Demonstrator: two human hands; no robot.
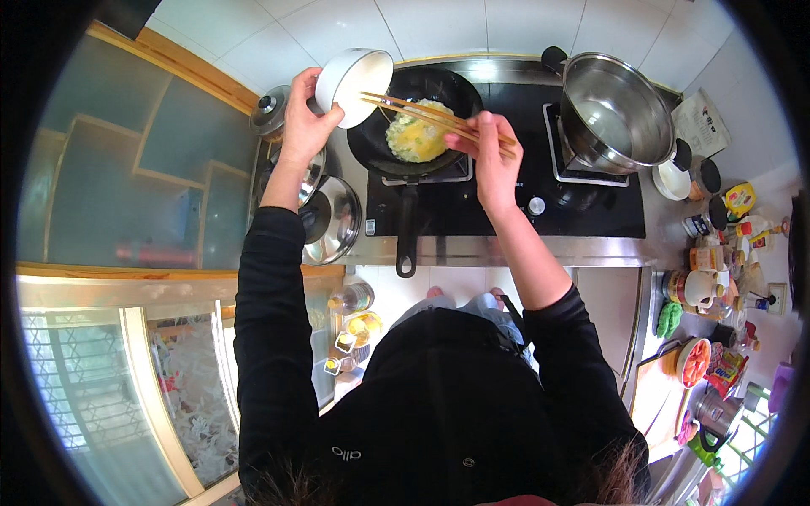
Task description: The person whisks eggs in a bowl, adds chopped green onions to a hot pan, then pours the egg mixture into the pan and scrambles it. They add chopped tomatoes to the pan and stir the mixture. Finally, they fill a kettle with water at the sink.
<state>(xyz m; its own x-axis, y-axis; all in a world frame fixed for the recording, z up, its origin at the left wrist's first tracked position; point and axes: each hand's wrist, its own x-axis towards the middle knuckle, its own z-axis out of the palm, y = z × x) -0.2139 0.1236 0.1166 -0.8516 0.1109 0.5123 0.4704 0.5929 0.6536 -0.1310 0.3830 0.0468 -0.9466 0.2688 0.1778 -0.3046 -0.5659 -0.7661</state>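
Observation:
My left hand grips a white bowl, tilted over the left rim of a black frying pan. Wooden chopsticks are in my right hand, and their tips reach to the mouth of the bowl. A thin strand hangs from the bowl's edge near the tips. Beaten egg, yellow with paler, bubbly edges, lies in the pan below the chopsticks. The pan sits on the left burner, its handle pointing towards me.
A steel pot stands on the right burner of the black glass hob. Steel lids lie at the left. Jars, bottles and a white bowl line the right side. A cutting board is near a bowl of cut orange-red food.

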